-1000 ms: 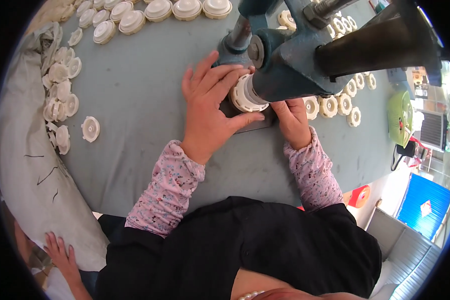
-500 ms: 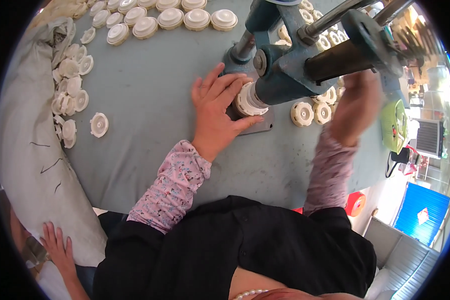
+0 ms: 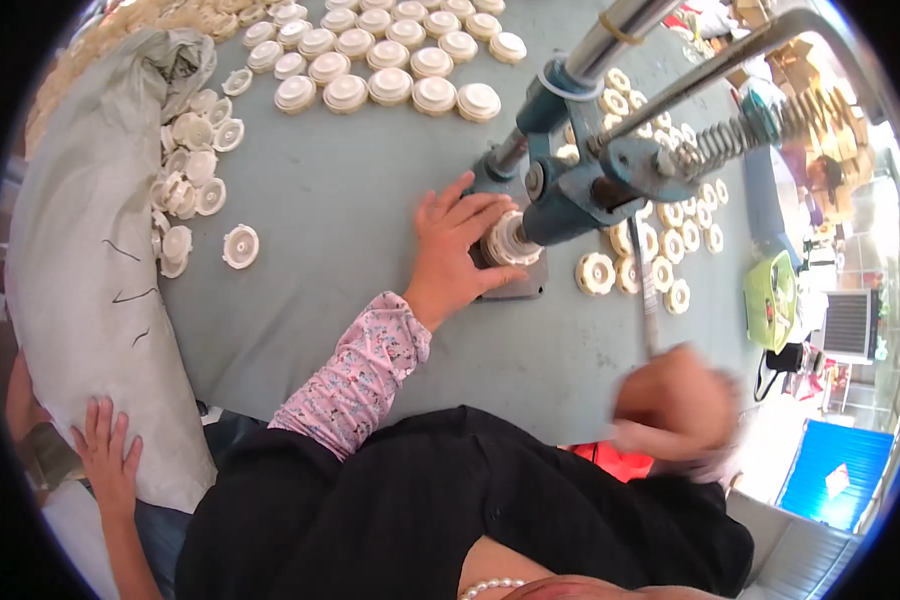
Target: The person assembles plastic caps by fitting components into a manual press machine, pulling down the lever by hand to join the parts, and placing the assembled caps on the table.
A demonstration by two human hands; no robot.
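My left hand [image 3: 457,248] has its thumb and fingers curved round the sides of a round white plastic cap [image 3: 506,243]. The cap sits on the dark base plate [image 3: 523,284] of a blue-green hand press [image 3: 560,205], right under its ram. To the right, my right hand [image 3: 675,402], smeared by motion, is closed at the lower end of the press's metal lever [image 3: 650,305]. That lever slopes down toward me. A single white plastic disc [image 3: 240,246] lies on the grey-green tabletop left of my left hand.
Rows of finished-looking white caps [image 3: 390,86] stand at the back. Notched cream rings [image 3: 596,273] lie right of the press. Loose white discs [image 3: 198,165] pile beside a grey cloth bundle [image 3: 100,270], where another person's hand [image 3: 110,455] rests. A green basket [image 3: 770,300] stands at right.
My right hand has come down toward me, swinging the lever down. My left hand stays round the cap under the press. The whole view has shifted a little.
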